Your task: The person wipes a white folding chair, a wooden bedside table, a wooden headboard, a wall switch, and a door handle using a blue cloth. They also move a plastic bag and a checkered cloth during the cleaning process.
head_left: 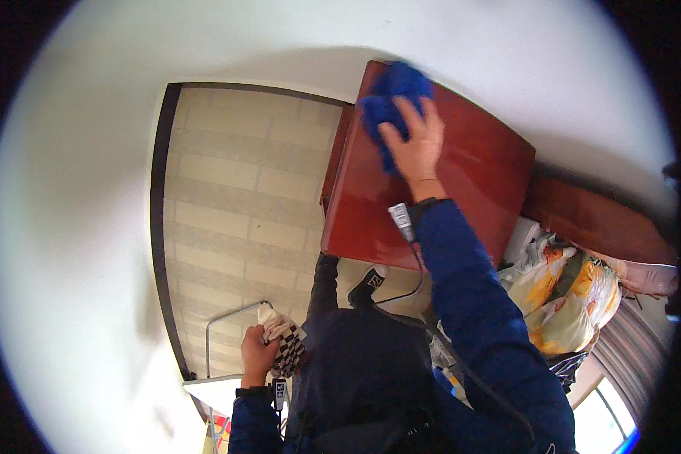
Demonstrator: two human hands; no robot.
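- Blue cloth (402, 79): one, bunched; lying at the far left corner of the surface, close to the wall.
- Surface (477, 170): red-brown, glossy; most of its top lies bare to the right of the cloth.
- Right hand (420, 147): fingers spread over the blue cloth, not closed into a fist; slightly blurred.
- Left hand (256, 354): closed around a checkered cloth (288, 352), low and well apart from the surface.
- Cable (418, 272): dark, running from the right wrist past the near edge.
- Handling note, by judgement: wiping should go best with the cloth opened flatter beneath the palm, pressure even, strokes overlapping and following the edge into the corner; knuckles are best kept off the wall, and the cable from dragging across the top.
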